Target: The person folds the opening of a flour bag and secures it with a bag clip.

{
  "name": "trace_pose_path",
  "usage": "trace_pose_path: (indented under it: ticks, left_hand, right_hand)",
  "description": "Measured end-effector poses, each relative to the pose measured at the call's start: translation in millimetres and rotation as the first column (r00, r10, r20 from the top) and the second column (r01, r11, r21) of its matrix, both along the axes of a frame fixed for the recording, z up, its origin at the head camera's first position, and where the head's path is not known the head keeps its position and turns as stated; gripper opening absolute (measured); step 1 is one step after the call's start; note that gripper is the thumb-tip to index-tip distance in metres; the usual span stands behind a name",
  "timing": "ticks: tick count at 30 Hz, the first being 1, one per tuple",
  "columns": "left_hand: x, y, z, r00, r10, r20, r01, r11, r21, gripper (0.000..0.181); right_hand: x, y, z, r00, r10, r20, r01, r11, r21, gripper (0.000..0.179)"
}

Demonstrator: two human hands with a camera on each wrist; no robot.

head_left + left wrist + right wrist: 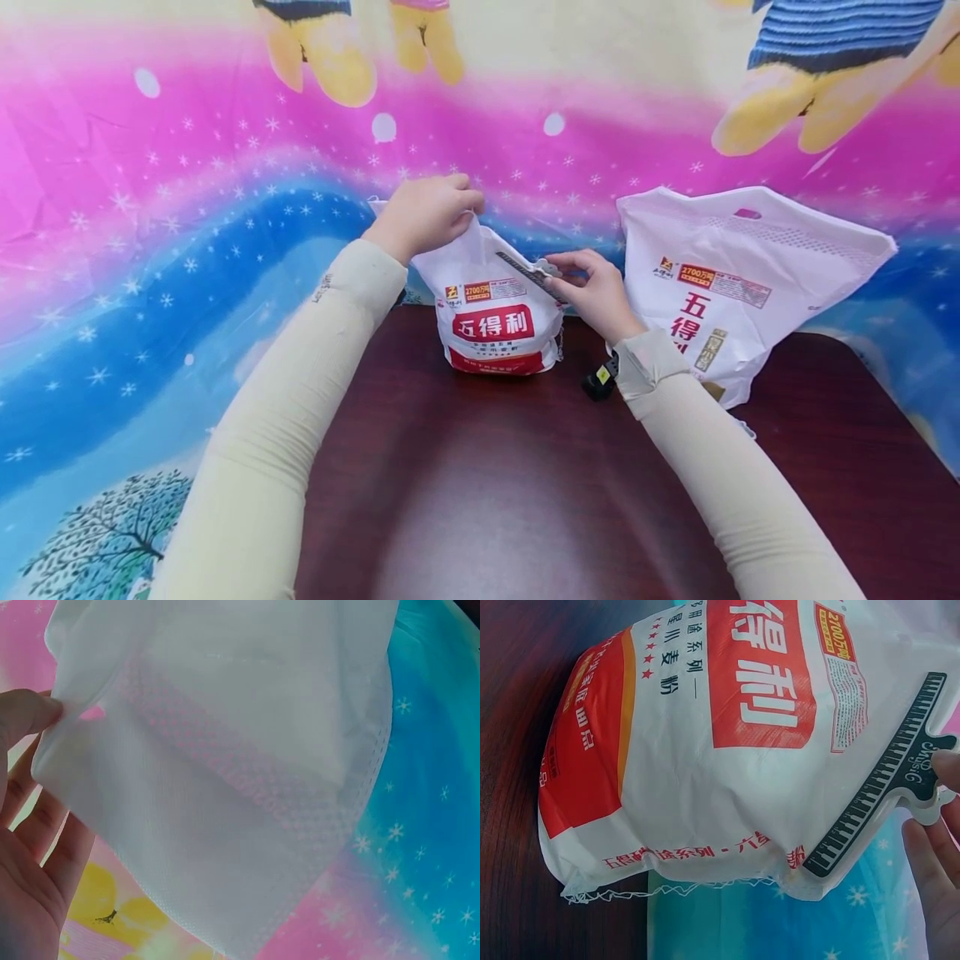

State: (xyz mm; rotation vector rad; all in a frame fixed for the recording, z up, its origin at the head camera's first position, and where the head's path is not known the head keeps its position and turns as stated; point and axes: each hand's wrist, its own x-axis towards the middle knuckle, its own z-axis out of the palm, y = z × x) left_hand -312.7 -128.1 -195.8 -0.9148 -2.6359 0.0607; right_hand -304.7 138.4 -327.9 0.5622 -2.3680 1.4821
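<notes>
White bag (495, 305) | right wrist: hand (939, 881) pinches piano-key clip (877, 774) | head: pattern unclear

rounded white bag (498, 312) with red panels and white lettering; long black-and-white clip (878, 775) with a piano-key pattern; tall white bag (738, 287) with red lettering; reddish-brown wood-grained surface (480, 483); pink-and-blue backdrop (225, 208) strewn with white snowflakes.

The right hand (936, 874) pinches a piano-key clip (877, 776) on a red-and-white bag (686, 780)
</notes>
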Motion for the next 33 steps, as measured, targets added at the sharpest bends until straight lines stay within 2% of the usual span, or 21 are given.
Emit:
trace_pose_path:
  ticks: [8, 14, 20, 25, 28, 33]
  left_hand:
    - [2.7, 0.6, -6.3, 0.998, -0.019, -0.054, 0.021, 0.999, 0.036, 0.026]
    - [3.9, 0.5, -13.5, 0.995, -0.022, -0.102, 0.028, 0.998, 0.062, 0.024]
    - [5.0, 1.6, -19.5, 0.982, -0.057, -0.182, 0.072, 0.995, 0.072, 0.021]
    - [6.4, 3.3, -21.7, 0.969, -0.091, -0.228, 0.108, 0.992, 0.065, 0.021]
    - [7.0, 5.0, -22.6, 0.964, -0.102, -0.247, 0.12, 0.991, 0.061, 0.021]
    - [9.5, 7.9, -24.4, 0.959, -0.12, -0.255, 0.139, 0.988, 0.06, 0.021]
  right_hand:
    - [5.7, 1.7, 2.3, 1.0, -0.019, -0.016, 0.019, 1.0, 0.002, 0.033]
    - [10.7, 4.4, 2.2, 0.999, 0.006, -0.048, -0.007, 1.0, -0.016, 0.033]
    - [18.6, 8.0, 3.2, 0.998, 0.033, -0.06, -0.035, 0.999, -0.025, 0.034]
    - [27.9, 11.6, 4.2, 0.999, 0.037, -0.027, -0.038, 0.999, -0.015, 0.036]
    - [34.3, 14.4, 5.7, 0.999, 0.033, -0.01, -0.033, 0.999, 0.002, 0.038]
    - [42.7, 24.0, 8.6, 1.0, 0.001, -0.029, 0.001, 0.998, 0.062, 0.038]
